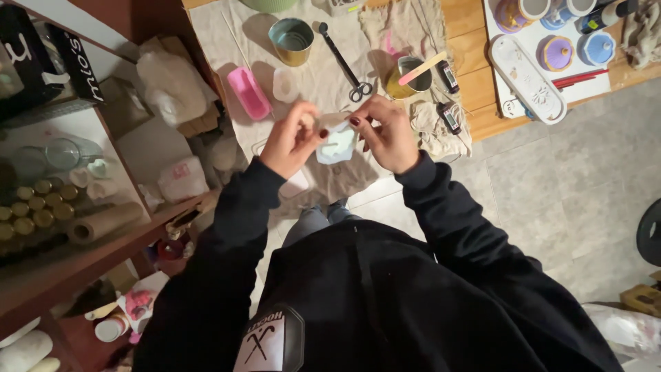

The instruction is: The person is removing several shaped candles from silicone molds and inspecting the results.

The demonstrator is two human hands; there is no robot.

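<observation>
I see both hands pinching 1 pale blue mould [337, 143]: left hand [292, 141], right hand [387, 134]. Fingers cover its edges; I cannot make out its contents.

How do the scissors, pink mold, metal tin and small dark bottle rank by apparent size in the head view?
1. scissors, longest
2. pink mold and metal tin, too alike to rank
3. small dark bottle

Two hands, left [292, 141] and right [389, 134], meet at the frame's centre. Above them: two metal tins [291, 41] [407, 77], one pair of scissors [346, 65], one pink mould [248, 93], two small dark bottles [447, 76] [451, 118]. Upper right: two purple lidded jars [555, 52] [511, 15].
</observation>
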